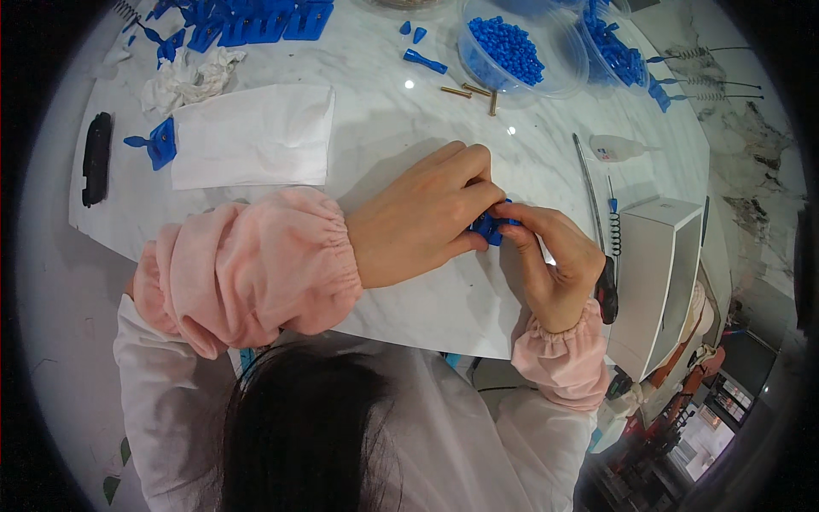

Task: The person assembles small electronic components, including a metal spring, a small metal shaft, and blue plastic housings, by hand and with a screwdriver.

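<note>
A small blue plastic part (490, 230) is pinched between my two hands over the near side of the table. My left hand (426, 218) has its fingers curled down on it from the left, and my right hand (559, 260) grips it from the right with thumb and forefinger. Much of the part lies hidden behind the fingers. Farther off, a longer blue piece (425, 61) lies close to several brass pins (456, 92). A similar blue plate-like part (160, 143) rests at the left, beside a folded white cloth (256, 136).
Clear tubs of blue beads (508, 51) and blue pieces (618, 51) stand at the back right. A screwdriver (606, 294), a coiled wire with a blue tip (614, 226), a small white bottle (618, 148) and a white box (640, 282) lie right. Crumpled tissue (188, 78) sits left.
</note>
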A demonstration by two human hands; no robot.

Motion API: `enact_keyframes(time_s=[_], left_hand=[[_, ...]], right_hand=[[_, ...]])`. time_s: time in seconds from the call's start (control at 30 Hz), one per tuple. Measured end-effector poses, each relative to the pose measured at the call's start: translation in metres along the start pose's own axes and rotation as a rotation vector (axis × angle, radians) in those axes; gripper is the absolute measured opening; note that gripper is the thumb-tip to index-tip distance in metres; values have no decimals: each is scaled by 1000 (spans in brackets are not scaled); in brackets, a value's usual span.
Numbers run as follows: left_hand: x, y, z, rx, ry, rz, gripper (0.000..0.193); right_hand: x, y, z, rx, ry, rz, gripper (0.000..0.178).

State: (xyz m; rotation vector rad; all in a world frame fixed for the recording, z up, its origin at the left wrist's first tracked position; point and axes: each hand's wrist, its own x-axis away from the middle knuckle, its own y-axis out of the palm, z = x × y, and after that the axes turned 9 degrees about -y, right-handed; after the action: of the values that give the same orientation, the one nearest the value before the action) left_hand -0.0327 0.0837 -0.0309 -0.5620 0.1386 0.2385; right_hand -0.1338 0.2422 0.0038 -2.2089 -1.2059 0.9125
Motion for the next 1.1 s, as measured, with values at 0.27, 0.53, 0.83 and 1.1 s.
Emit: enact_keyframes(time_s=[0.27,0.53,0.83,1.1], left_hand=[[1,-1,-1,-13,9,7,42],[1,-2,0,-20,10,-4,42],[1,-1,-1,-31,23,-3,41],[2,0,-1,-71,-3,-9,39]], right_hand=[[3,3,-1,-11,6,51,16],[4,4,1,22,-30,52,18],[8,5,2,-6,-40,66,18],[4,5,-7,-202,116,101,20]])
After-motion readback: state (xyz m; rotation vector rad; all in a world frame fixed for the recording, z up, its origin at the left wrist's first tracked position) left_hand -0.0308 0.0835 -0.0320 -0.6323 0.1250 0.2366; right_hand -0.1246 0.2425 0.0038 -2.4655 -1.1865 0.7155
